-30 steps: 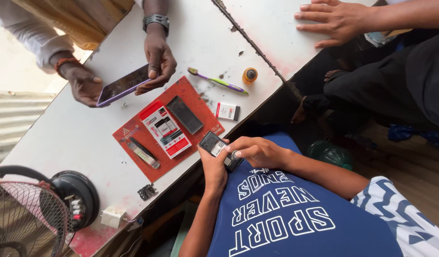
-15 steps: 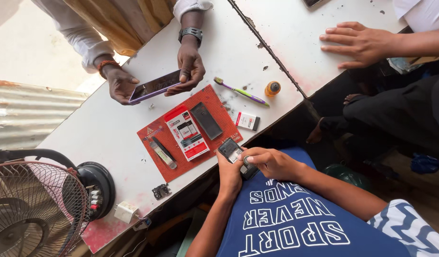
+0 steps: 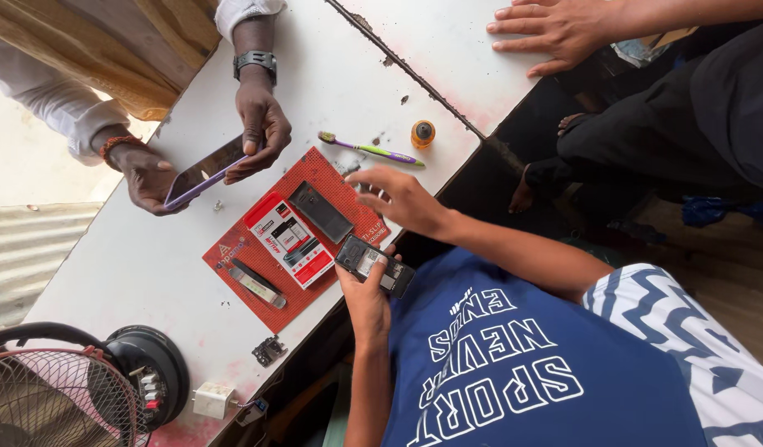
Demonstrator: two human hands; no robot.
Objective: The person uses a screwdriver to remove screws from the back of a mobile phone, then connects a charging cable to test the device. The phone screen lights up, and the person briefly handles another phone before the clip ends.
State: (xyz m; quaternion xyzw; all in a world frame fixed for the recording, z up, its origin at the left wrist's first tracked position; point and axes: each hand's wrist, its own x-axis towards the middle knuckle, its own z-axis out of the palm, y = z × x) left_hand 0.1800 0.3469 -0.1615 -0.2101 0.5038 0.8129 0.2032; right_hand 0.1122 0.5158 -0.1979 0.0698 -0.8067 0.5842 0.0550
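So the left hand [image 3: 366,291] is gripping a small opened phone [image 3: 374,265] by its lower end, right at the edge of the white table [image 3: 141,273], just beside the red mat [image 3: 232,257]. The right hand [image 3: 402,199] is empty, fingers spread loose, hovering over the mat's far corner near a purple toothbrush [image 3: 369,150]. On the mat: a black battery [image 3: 320,212], a red-and-white box [image 3: 289,240] and a small folded knife [image 3: 256,284]. Across the table another person's hands hold a phone with a purple case [image 3: 203,173].

A small phone-repair stall. A white table [image 3: 149,273] carries a red mat [image 3: 294,240] with an opened phone [image 3: 373,265], a battery [image 3: 319,211], a battery pack [image 3: 288,240] and a cleaning toothbrush [image 3: 369,149]. Customers crowd round it.
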